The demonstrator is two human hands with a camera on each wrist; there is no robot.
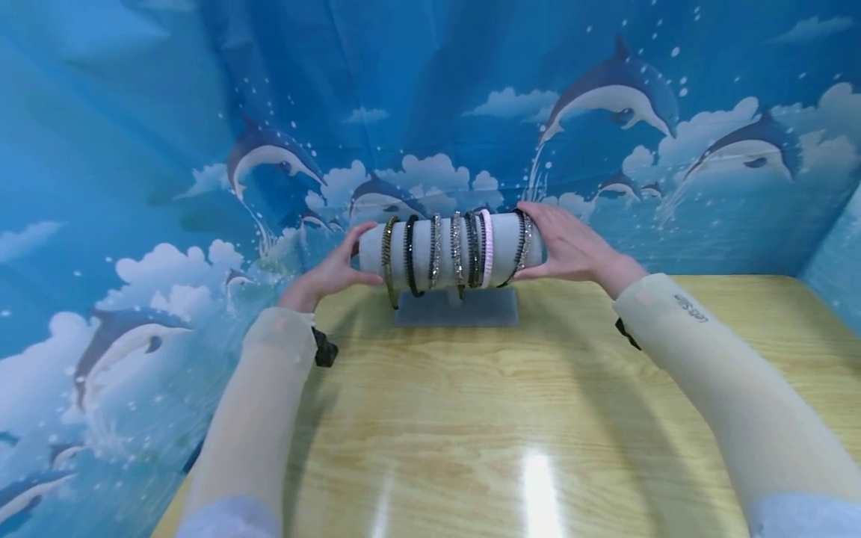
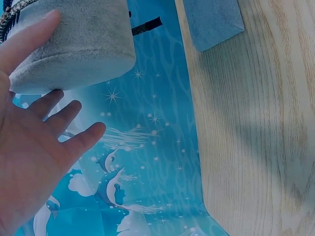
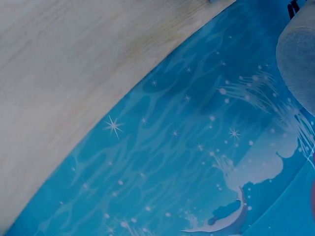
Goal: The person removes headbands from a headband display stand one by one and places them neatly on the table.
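Observation:
A grey velvet display roll (image 1: 420, 250) lies horizontally on a grey base (image 1: 457, 308) at the far side of the wooden table (image 1: 511, 403). Several headbands ring it, among them a gold one (image 1: 388, 261) and a pink one (image 1: 487, 258). My left hand (image 1: 339, 270) cups the roll's left end. In the left wrist view, the thumb lies on the roll (image 2: 78, 44) and the fingers of that hand (image 2: 34, 147) are straight and spread below it. My right hand (image 1: 572, 246) clasps the right end, fingers over the top by the outermost headbands and thumb underneath.
A blue dolphin-print backdrop (image 1: 430, 90) closes in the table behind and on both sides, and hangs past the left edge. The right wrist view shows only the table's edge (image 3: 59, 73), the backdrop and the roll's end (image 3: 300, 54).

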